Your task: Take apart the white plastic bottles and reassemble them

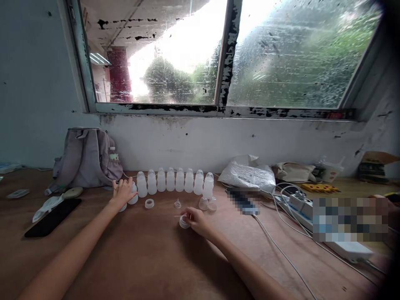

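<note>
Several frosted white bottles (170,180) with clear domed caps stand in a curved row on the brown table. At the row's left end my left hand (123,192) reaches over a bottle, its fingers spread; a second bottle is partly hidden under it. My right hand (194,220) pinches a translucent ring (184,222) at the table's middle. Another white ring (149,203) lies in front of the row, and a small clear nipple-shaped piece (177,203) sits right of it. Clear domed caps (212,204) rest near the row's right end.
A grey backpack (87,158) leans on the wall at left, with a black flat object (53,218) before it. Right of the bottles are a silver bag (246,177), a phone (243,201) on a cable, and a white power strip (346,248) with cords.
</note>
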`<state>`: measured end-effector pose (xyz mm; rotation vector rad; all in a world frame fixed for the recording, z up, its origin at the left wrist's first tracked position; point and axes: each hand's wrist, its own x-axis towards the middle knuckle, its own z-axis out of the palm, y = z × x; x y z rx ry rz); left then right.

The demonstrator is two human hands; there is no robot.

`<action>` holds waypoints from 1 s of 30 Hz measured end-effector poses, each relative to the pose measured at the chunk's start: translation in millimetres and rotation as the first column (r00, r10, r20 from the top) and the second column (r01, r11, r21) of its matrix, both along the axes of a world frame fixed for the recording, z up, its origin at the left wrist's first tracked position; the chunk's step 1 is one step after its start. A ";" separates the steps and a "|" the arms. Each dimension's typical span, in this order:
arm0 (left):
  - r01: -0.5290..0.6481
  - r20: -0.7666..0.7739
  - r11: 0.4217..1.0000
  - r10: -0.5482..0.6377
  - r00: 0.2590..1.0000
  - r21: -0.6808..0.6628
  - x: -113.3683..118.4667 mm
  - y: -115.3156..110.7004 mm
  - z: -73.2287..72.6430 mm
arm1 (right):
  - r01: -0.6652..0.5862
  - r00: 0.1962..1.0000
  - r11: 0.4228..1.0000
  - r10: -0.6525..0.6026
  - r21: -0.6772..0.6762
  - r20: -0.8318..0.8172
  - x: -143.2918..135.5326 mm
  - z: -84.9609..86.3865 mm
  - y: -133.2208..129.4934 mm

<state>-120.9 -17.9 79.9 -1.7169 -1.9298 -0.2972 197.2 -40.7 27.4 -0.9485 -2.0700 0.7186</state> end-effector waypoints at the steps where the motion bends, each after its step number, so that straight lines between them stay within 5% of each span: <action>1: -0.003 0.004 1.000 0.003 1.000 0.006 0.6 -0.5 -0.5 | 0.013 0.999 0.999 -0.014 0.032 0.034 0.3 -1.3 -0.7; 8: 0.010 0.054 0.998 -0.013 0.998 0.066 6.6 -11.6 5.5 | 0.065 0.973 0.995 -0.082 0.082 0.215 1.2 -6.5 -2.4; 13: 0.204 0.088 0.933 -0.239 0.967 0.298 39.9 -32.8 6.6 | 0.012 0.980 0.992 -0.036 0.126 0.195 0.2 -5.2 -4.8; 17: 0.557 0.255 0.808 -0.589 0.767 0.191 90.5 -43.5 -18.1 | 0.001 0.979 0.986 -0.035 0.165 0.201 -2.0 -8.8 -4.3; 20: 0.743 0.416 0.667 -0.692 0.591 0.055 122.9 -39.6 -40.3 | -0.004 0.983 0.978 -0.034 0.207 0.182 -6.3 -13.7 1.9; 24: 0.737 0.526 0.675 -0.622 0.580 -0.014 139.3 -23.7 -54.5 | -0.021 0.989 0.971 -0.015 0.238 0.147 -16.6 -18.0 17.8; 30: 0.682 0.525 0.729 -0.602 0.602 0.053 134.7 -15.7 -59.5 | 0.008 0.993 0.967 -0.038 0.255 0.112 -30.4 -21.4 33.8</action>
